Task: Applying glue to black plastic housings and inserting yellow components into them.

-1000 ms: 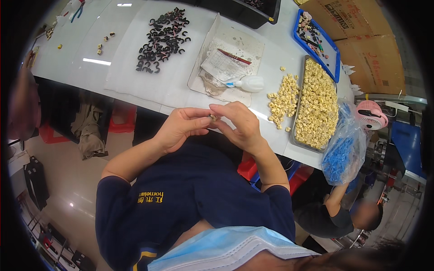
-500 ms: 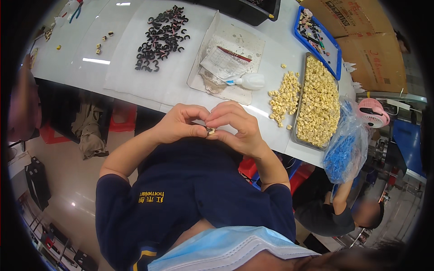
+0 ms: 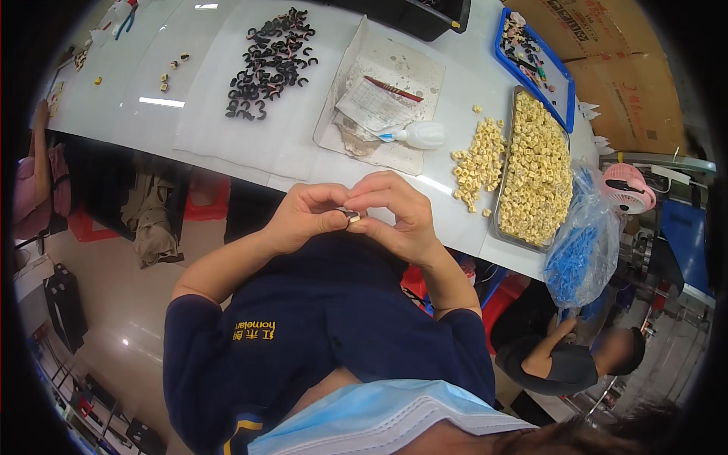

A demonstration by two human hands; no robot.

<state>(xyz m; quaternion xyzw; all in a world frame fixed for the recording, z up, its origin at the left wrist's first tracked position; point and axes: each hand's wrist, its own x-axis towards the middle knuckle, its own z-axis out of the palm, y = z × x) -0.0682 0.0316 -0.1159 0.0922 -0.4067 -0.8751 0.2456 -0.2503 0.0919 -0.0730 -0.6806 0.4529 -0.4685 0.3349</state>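
In front of my torso, just off the table's near edge, a small cream piece with a dark part on it (image 3: 353, 217) sits between my fingertips. My left hand (image 3: 303, 218) pinches it from the left with thumb and forefinger. From the other side, my right hand (image 3: 398, 212) closes thumb and fingers on the same piece. Fingers hide part of it. Beyond my hands lie many black C-shaped pieces (image 3: 269, 64) in a spread pile. Right of my hands, loose cream pieces (image 3: 481, 163) lie beside a metal tray (image 3: 497, 220) heaped with more.
A worn board (image 3: 417, 72) carries papers, a red pen (image 3: 393, 89) and a white squeeze bottle (image 3: 425, 135). A blue tray (image 3: 561, 80) of mixed bits, a plastic bag (image 3: 580, 250), a pink fan (image 3: 628, 188) and a black bin (image 3: 425, 19) stand around. Another person (image 3: 569, 360) sits at right.
My hands stay close together on the small piece, which shows slightly more between my fingertips. At right, the other person's arm has lowered.
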